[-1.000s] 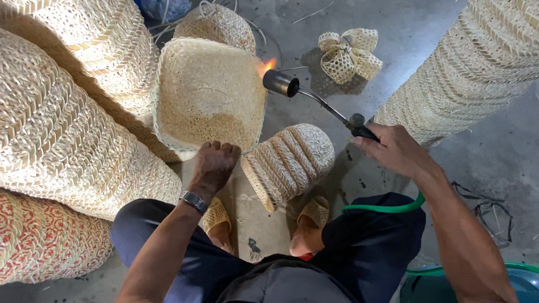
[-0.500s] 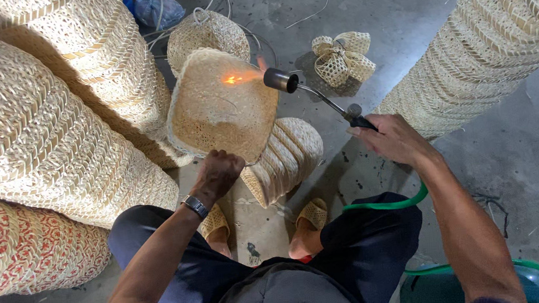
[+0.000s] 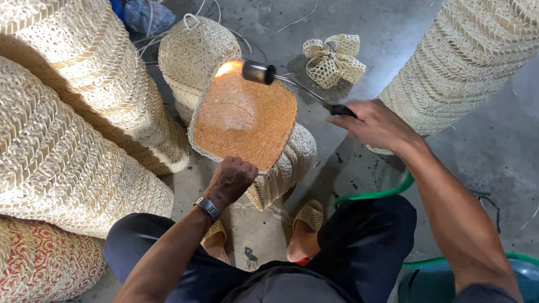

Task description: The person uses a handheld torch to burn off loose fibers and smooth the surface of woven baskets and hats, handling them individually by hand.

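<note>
- The person sat low over the concrete floor point(image 3: 400, 0), and the left hand point(image 3: 233, 180) had its fingers curled shut on the near rim of a woven basket point(image 3: 243, 118), tilting its flat bottom up toward the flame.
- The right hand point(image 3: 372, 124) was closed round the handle of a gas torch point(image 3: 258, 72); the nozzle hovered just above the basket's far edge, with a small flame licking the weave and the base glowing orange.
- To my eye the step in hand was singeing loose fibres off the base, and doing it well would mean keeping the flame moving and never parked on one spot, since thin weave scorches fast.
- The gripping fingers sat at the near rim, apart from the flame, which looked a sound place for them.
- The held basket rested against another basket point(image 3: 287, 166) lying under it on the floor, just ahead of the sandalled feet point(image 3: 306, 220).
- Tall stacks of baskets point(image 3: 45, 147) crowded the left side and another stack point(image 3: 477, 46) rose on the right, both near enough that a careless sweep of the torch could catch them.
- A green hose point(image 3: 372, 194) curled on the floor beside the right knee; I would keep it away from the heat.
</note>
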